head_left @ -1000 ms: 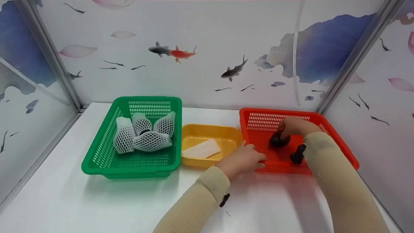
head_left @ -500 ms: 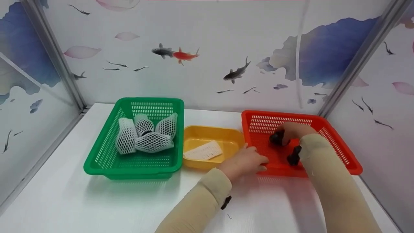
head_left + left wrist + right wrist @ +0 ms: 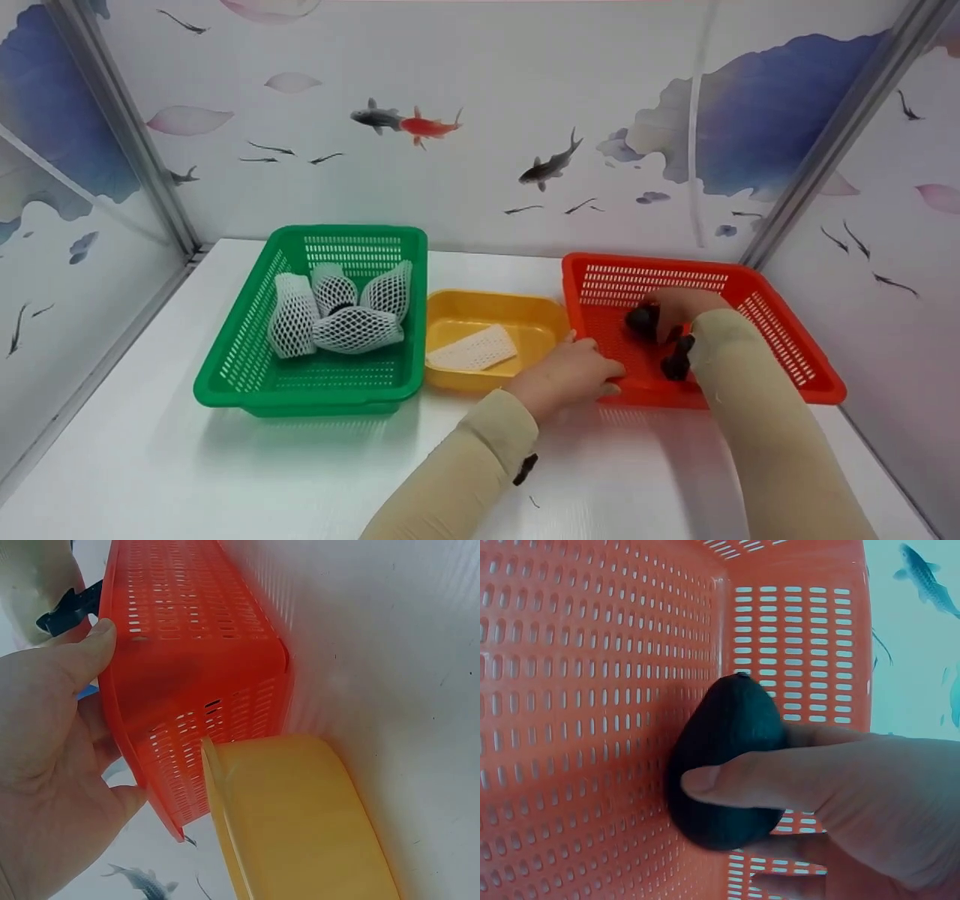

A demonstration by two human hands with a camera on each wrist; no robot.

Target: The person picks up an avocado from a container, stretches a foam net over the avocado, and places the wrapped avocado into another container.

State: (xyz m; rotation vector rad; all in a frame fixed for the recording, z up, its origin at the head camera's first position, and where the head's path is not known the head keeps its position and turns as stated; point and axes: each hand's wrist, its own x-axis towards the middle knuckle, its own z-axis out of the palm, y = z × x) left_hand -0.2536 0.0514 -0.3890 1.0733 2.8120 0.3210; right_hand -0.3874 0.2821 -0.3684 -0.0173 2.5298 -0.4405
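In the right wrist view my right hand holds a dark avocado, its thumb across the near side and other fingers partly hidden behind. The avocado sits inside the red basket, close to the basket's floor; in the head view the hand partly covers it. My left hand grips the near left corner of that basket. The left wrist view shows the thumb on the rim and other fingers reaching over to the inner side.
A yellow tray with a flat white foam net stands left of the red basket. Farther left, a green basket holds several white foam-net bundles. Printed panels rise behind the white table.
My right hand has turned slightly and lowered around the avocado, covering more of it. The left hand stays at the basket's corner. The head view has shifted a little.
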